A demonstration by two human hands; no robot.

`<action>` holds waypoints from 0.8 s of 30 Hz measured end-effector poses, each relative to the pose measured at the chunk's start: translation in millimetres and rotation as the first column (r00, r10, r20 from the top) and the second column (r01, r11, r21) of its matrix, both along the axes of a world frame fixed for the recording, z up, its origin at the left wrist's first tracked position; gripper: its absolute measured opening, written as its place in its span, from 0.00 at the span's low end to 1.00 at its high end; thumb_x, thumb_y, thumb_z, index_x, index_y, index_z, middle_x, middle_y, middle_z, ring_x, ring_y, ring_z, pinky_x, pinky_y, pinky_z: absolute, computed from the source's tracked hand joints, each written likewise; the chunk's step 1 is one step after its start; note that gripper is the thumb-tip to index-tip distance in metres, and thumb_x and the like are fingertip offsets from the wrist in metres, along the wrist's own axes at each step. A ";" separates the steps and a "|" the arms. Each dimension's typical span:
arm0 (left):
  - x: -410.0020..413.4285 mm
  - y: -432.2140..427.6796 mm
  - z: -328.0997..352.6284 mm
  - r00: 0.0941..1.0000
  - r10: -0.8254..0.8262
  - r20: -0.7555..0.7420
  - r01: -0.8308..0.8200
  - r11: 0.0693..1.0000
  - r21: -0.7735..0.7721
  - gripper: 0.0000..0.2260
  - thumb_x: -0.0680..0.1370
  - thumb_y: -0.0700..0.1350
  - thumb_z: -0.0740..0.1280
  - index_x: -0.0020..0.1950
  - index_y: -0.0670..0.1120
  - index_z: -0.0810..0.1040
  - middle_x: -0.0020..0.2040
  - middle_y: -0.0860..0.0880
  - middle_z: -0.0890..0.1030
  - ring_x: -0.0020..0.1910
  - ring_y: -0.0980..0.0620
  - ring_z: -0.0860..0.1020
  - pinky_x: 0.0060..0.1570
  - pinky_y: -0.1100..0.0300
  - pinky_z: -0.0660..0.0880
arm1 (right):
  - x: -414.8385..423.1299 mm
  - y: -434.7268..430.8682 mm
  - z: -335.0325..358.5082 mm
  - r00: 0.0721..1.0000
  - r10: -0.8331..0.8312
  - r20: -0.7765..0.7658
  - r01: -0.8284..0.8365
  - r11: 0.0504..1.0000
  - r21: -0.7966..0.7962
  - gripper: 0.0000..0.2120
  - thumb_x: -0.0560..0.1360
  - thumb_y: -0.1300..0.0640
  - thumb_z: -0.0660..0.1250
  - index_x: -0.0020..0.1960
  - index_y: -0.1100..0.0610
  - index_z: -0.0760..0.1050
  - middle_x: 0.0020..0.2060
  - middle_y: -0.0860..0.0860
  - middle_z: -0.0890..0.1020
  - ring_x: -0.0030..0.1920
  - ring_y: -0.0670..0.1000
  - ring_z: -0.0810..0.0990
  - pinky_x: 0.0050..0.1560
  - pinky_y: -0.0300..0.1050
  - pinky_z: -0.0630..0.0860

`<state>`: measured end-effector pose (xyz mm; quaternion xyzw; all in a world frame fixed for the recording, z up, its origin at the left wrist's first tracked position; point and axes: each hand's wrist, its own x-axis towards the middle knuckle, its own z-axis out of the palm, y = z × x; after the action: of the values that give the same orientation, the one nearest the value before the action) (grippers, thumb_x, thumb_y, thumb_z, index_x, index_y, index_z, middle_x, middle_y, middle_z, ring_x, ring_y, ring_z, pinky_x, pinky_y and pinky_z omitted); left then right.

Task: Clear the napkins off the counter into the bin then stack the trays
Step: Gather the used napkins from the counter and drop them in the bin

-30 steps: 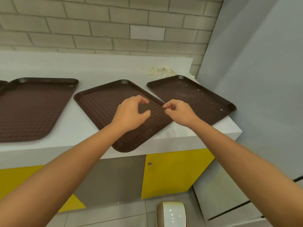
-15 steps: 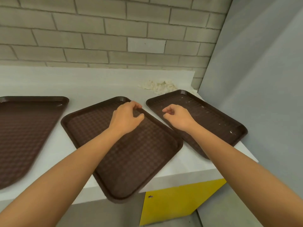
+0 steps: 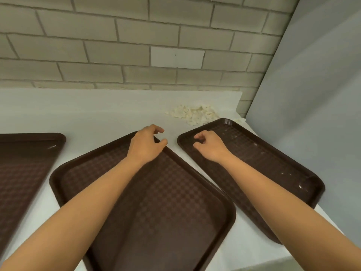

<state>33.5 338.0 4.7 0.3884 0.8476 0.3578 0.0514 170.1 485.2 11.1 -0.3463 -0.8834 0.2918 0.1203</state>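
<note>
On white counter [image 3: 97, 114]: rounded-corner, checker-embossed brown trays [image 3: 166, 212]; crumpled napkins [image 3: 195, 114] behind.

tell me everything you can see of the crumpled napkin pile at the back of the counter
The pile of crumpled off-white paper napkins is a low, loose heap of wrinkled pieces. It lies on the white counter near its back right corner. Its near edge meets the far corner of the rightmost dark brown plastic tray; whether they touch is unclear. A few scraps lie just past that corner. The left hand and right hand are short of it and touch none of it.
</note>
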 end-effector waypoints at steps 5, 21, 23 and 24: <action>-37.9 32.6 5.1 0.999 -0.036 -0.023 0.035 0.999 -0.028 0.17 0.76 0.50 0.66 0.64 0.49 0.73 0.64 0.49 0.76 0.62 0.49 0.74 0.58 0.57 0.70 | -34.0 39.3 -1.8 0.996 -0.083 0.017 0.083 0.997 0.002 0.20 0.76 0.55 0.64 0.66 0.59 0.69 0.63 0.58 0.71 0.61 0.54 0.73 0.55 0.38 0.66; -81.7 98.6 -34.0 0.994 -0.104 0.017 0.105 0.994 -0.034 0.17 0.76 0.51 0.67 0.63 0.49 0.73 0.63 0.49 0.75 0.62 0.49 0.73 0.61 0.55 0.70 | -120.0 129.8 -47.7 0.959 -0.197 0.205 0.149 0.963 0.225 0.35 0.75 0.43 0.64 0.72 0.59 0.55 0.68 0.59 0.64 0.68 0.60 0.64 0.64 0.53 0.67; -84.3 101.5 -38.2 0.995 -0.100 0.028 0.101 0.994 -0.031 0.17 0.76 0.50 0.67 0.63 0.49 0.73 0.63 0.49 0.75 0.62 0.49 0.73 0.61 0.55 0.70 | -126.6 134.1 -54.7 0.941 -0.216 0.260 0.155 0.959 0.236 0.37 0.74 0.40 0.63 0.73 0.60 0.54 0.68 0.59 0.64 0.68 0.61 0.63 0.65 0.54 0.66; -85.5 102.6 -40.0 0.995 -0.096 0.032 0.097 0.995 -0.029 0.16 0.76 0.50 0.66 0.63 0.49 0.73 0.63 0.49 0.75 0.62 0.49 0.73 0.61 0.55 0.70 | -129.0 136.4 -57.2 0.934 -0.221 0.280 0.155 0.958 0.240 0.38 0.74 0.39 0.63 0.73 0.60 0.53 0.68 0.60 0.63 0.68 0.61 0.63 0.65 0.54 0.65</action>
<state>-52.0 440.6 -35.3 0.4228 0.8322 0.3479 0.0874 41.2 621.5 -46.1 -0.4552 -0.8802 0.1254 0.0471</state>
